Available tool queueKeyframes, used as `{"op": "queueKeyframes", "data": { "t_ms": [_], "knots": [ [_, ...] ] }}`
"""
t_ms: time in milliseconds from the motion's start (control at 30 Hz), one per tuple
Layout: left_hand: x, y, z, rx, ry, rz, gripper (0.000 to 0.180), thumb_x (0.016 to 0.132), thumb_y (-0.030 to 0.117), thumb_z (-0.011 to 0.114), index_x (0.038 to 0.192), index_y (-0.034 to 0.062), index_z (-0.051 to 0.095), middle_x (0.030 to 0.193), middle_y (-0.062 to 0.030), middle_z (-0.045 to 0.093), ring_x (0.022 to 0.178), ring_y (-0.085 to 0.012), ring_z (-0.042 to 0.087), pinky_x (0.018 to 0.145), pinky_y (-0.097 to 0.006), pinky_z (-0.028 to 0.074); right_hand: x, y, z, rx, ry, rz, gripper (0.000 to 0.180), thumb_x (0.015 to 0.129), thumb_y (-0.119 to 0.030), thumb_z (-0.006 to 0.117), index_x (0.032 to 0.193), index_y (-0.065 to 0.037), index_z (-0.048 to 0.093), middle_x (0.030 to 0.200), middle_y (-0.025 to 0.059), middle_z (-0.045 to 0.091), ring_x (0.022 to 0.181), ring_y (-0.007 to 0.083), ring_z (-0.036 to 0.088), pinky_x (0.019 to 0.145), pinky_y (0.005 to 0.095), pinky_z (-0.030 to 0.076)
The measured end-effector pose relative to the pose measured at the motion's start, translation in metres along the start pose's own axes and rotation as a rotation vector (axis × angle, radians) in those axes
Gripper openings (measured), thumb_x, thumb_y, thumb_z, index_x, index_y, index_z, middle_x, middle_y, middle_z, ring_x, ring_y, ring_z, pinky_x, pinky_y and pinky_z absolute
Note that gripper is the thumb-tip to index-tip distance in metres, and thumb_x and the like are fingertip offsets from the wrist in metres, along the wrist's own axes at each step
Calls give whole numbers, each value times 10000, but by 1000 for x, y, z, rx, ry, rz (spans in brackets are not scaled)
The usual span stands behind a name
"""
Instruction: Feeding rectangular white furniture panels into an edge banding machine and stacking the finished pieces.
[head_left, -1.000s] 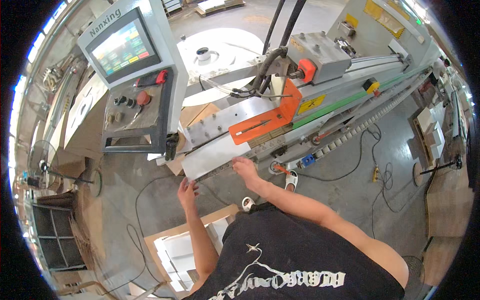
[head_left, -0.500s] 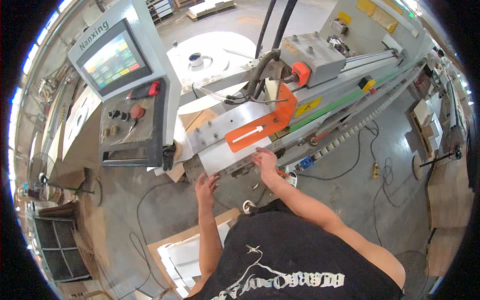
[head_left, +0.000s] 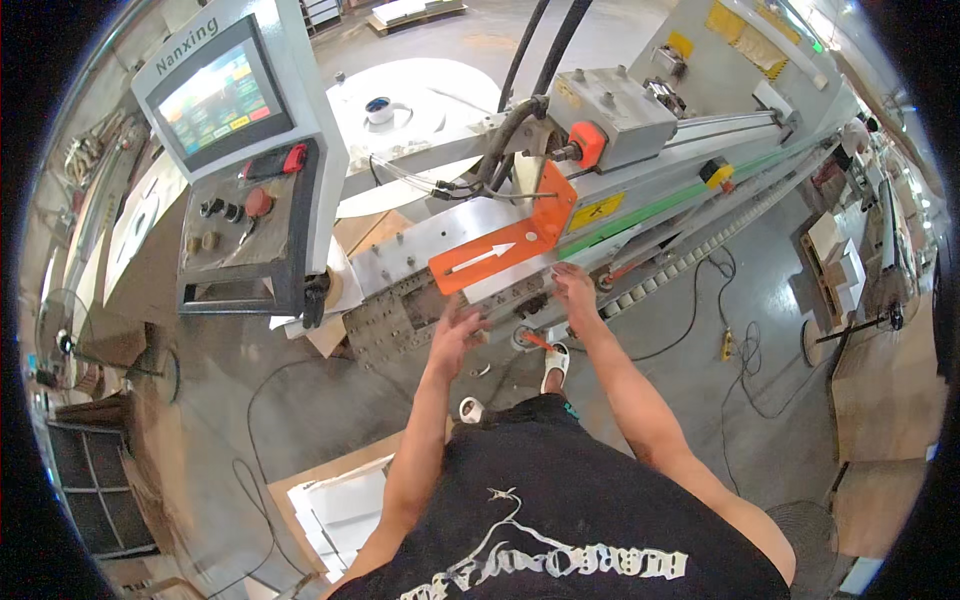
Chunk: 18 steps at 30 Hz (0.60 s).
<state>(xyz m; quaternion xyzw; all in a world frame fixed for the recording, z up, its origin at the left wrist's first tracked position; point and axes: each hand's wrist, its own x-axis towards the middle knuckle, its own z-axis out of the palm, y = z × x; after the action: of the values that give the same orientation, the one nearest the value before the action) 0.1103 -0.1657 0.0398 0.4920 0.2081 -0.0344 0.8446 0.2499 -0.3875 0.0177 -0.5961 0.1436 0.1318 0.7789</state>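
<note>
A flat white panel (head_left: 513, 286) lies on the machine bed, mostly beneath an orange guard plate (head_left: 485, 256) marked with a white arrow. My left hand (head_left: 455, 340) is at the panel's left end, fingers apart and slightly blurred, with the fingertips close to its corner. Along the near edge further right, my right hand (head_left: 578, 298) has its fingers extended at the panel's right part; whether they touch it is hard to tell. Neither hand is wrapped around anything.
A control console (head_left: 245, 170) with a lit screen stands left of the bed. Behind it lies a large white disc (head_left: 420, 90). A roller rail (head_left: 690, 245) runs off to the right. Cables (head_left: 690, 325) cross the floor, and white sheets (head_left: 340, 515) lie at lower left.
The white panel has slid right, further under the orange guard, baring the perforated bed at left. Both hands have moved right along with it. A foot in a white shoe now shows below.
</note>
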Motion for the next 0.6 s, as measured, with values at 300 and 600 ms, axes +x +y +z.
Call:
{"op": "queueKeyframes", "data": {
  "t_ms": [300,600],
  "knots": [
    [-109,27,-112,236,595,311,253,918,183,577,1100,10,606,768,-40,617,674,-84,531,640,-244,442,-50,44,-86,-1504,149,-637,357,774,-187,599,1114,-82,594,1263,127,486,1310,336,343,1044,669,166],
    [-306,-175,-338,706,1997,-734,733,830,434,632,1378,38,351,1291,-229,503,1134,-415,517,960,-493,402,-58,47,-68,-1492,179,-681,291,704,-138,617,989,-88,649,1317,120,414,1375,345,226,1020,716,154]
  ]
}}
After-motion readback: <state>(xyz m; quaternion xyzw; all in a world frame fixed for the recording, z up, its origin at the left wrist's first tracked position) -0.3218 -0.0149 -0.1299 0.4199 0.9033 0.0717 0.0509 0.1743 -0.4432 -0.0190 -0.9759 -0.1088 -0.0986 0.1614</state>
